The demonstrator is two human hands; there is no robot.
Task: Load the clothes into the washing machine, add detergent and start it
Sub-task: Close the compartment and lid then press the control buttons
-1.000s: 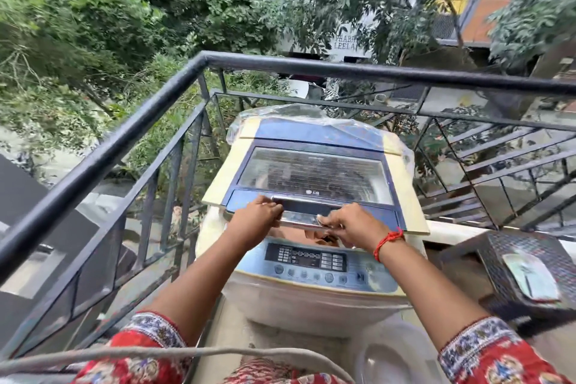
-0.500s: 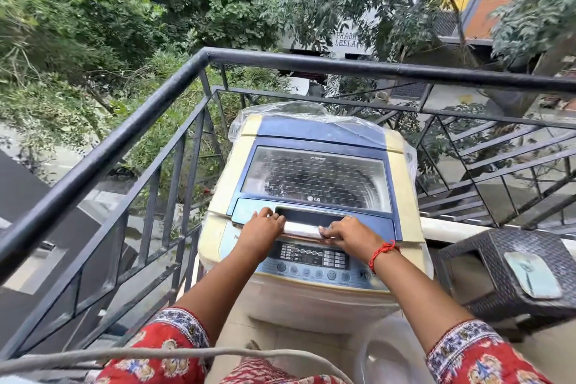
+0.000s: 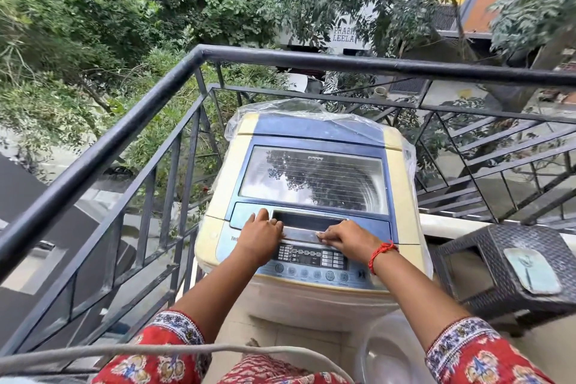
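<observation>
Hands, left (image 3: 260, 235) and right (image 3: 349, 235), rest flat on the balcony washing machine (image 3: 311, 140) lid's handle (image 3: 307, 224), unclenched.

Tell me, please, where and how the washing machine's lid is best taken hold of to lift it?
Grip the lid by the silver handle bar along its front edge, coming from the front, above the control panel. The recess behind the bar probably gives fingers purchase, and both hands rest at its ends.
</observation>
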